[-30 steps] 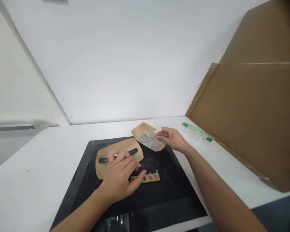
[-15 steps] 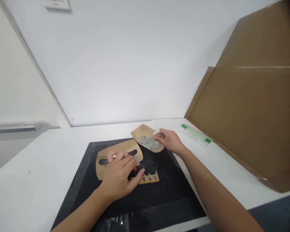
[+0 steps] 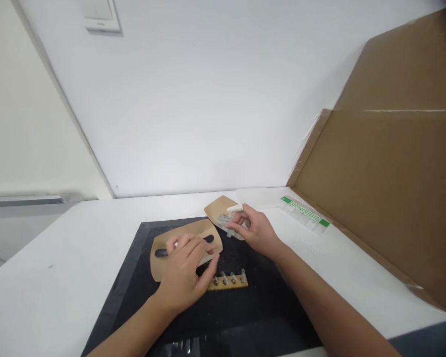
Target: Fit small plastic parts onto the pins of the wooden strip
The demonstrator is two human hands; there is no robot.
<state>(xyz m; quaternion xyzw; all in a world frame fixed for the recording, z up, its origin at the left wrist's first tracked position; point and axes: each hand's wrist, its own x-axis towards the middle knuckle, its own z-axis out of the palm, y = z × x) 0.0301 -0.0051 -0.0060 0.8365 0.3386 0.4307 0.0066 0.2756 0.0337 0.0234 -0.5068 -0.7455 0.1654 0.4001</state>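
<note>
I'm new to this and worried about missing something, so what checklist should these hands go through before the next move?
1. Yellow strip lying on the black mat: ok.
2. Clear pieces standing along the strip's visible part: ok.
3. Strip's far left end in plain view: not ok, the left hand hides it.
4. Clear piece firmly in the right hand's grip: cannot tell, too small.
5. White finger cover on the right hand: ok.

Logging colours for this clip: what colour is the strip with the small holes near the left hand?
Yellow-brown, in the head view.
</note>
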